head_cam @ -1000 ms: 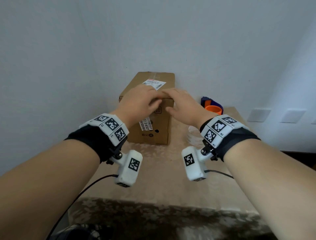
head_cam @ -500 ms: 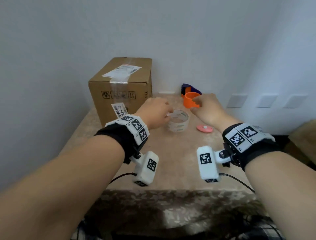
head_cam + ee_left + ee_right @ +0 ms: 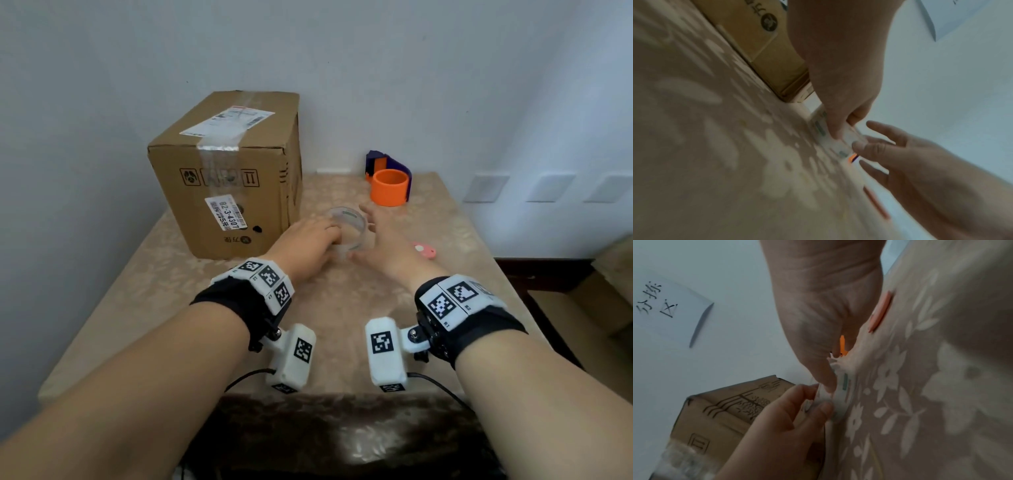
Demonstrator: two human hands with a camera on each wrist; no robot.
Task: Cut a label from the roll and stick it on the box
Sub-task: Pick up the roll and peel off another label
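One cardboard box [image 3: 226, 178] stands upright at the table's [image 3: 137, 301] far left, two white labels visible on it (one on top, one on the near face). Just right of it lies one clear roll [image 3: 346, 229], flat on the table, open core facing up. The left hand [image 3: 301, 246] grips the roll's near-left rim, fingers curled on it. The right hand [image 3: 383, 243] is spread, fingers straight, thumb touching the roll's right side. Farther right: one orange-and-purple dispenser [image 3: 388, 181] at the back, one pink flat piece [image 3: 424, 249] nearer.

Head view high, facing down, 2 wrist views low, close, all sharing the roll [image 3: 346, 229].
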